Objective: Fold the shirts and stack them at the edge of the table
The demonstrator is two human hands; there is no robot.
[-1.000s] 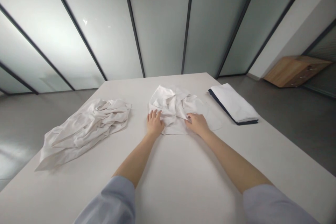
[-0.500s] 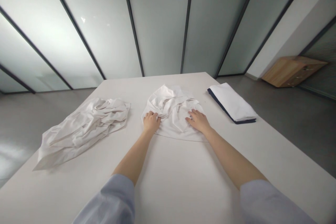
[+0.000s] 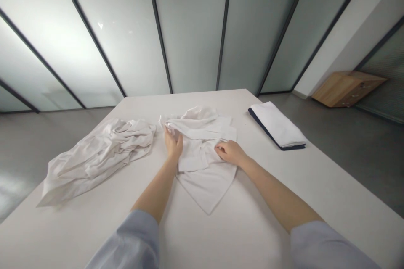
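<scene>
A crumpled white garment (image 3: 203, 178) lies in front of me at the middle of the table; its exact kind cannot be made out. One pointed corner of it spreads toward me, while the far part is bunched and folded over. At its left side, my left hand (image 3: 173, 142) grips a raised fold between thumb and fingers. My right hand (image 3: 229, 151) is closed in a pinch on the fabric at the right, its fingertips partly hidden.
To the left, a second crumpled white garment (image 3: 97, 155) is heaped on the white table (image 3: 240, 227). Folded white fabric (image 3: 277, 124) rests on dark navy fabric (image 3: 285, 148) near the right edge. Beyond stand frosted glass panels (image 3: 192, 29) and a wooden cabinet (image 3: 347, 88).
Both hands lay flat on the garment before; now they grip it. The left hand has lifted a fold, and a pointed corner now extends toward me where a curved hem was.
</scene>
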